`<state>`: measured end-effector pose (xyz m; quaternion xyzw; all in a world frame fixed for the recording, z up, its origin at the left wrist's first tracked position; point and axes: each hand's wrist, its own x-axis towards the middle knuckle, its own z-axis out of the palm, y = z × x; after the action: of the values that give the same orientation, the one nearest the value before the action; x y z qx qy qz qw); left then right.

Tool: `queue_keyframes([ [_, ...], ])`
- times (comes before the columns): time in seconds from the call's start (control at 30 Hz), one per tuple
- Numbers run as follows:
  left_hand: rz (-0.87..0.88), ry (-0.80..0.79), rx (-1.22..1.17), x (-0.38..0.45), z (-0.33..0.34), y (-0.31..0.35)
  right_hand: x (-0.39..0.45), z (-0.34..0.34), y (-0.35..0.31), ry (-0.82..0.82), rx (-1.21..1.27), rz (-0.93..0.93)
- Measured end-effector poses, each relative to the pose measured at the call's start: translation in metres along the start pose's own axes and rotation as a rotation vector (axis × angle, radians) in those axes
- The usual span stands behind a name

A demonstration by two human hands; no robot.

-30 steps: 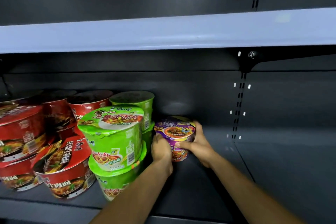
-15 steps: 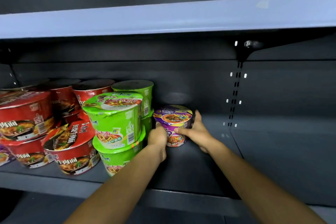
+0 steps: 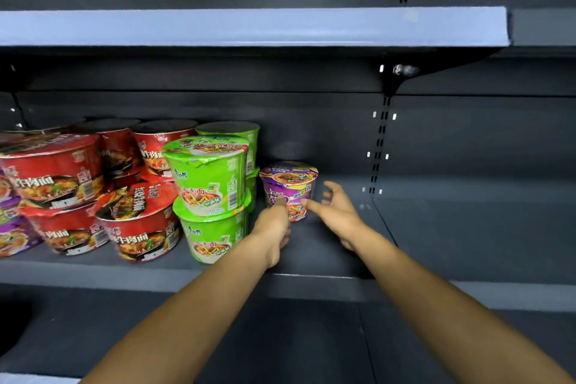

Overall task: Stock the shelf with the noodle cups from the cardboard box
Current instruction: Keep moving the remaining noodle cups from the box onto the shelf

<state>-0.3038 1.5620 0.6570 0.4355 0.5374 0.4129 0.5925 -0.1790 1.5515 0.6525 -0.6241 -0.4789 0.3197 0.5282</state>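
A purple noodle cup (image 3: 288,185) stands upright on the dark shelf (image 3: 436,243), just right of two stacked green cups (image 3: 208,174). My left hand (image 3: 274,226) is in front of the purple cup, its thumb tip at the cup's lower front and its fingers loosely curled, holding nothing. My right hand (image 3: 338,212) hovers at the cup's right with fingers spread and its thumb close to the cup's base. The cardboard box is out of view.
Red noodle cups (image 3: 137,221) are stacked left of the green ones, and purple cups (image 3: 12,227) show at the far left edge. An upper shelf (image 3: 249,26) overhangs. A slotted upright (image 3: 378,146) divides the back wall. Bare shelf surface lies right of the purple cup.
Both hands gripped the purple cup a second ago; now they have released it and drawn back a little. The cup stays standing beside the green stack.
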Motion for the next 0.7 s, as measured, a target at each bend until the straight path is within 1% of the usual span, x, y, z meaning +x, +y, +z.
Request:
queue_keyframes([
  [0.17, 0.011, -0.082, 0.046, -0.047, -0.032, -0.001, -0.054, 0.020, -0.019, 0.040, 0.051, -0.055],
  [0.3, 0.017, -0.095, 0.073, -0.082, -0.063, -0.007, -0.091, 0.041, -0.024, 0.013, 0.069, -0.067],
  [0.43, 0.034, -0.096, 0.127, -0.116, -0.095, -0.017, -0.127, 0.058, -0.027, -0.108, 0.083, -0.038],
  [0.6, 0.054, -0.091, 0.189, -0.148, -0.137, -0.029, -0.165, 0.085, -0.030, -0.233, -0.005, -0.020],
  [0.7, 0.047, -0.060, 0.222, -0.163, -0.163, -0.037, -0.185, 0.104, -0.031, -0.298, -0.010, -0.007],
])
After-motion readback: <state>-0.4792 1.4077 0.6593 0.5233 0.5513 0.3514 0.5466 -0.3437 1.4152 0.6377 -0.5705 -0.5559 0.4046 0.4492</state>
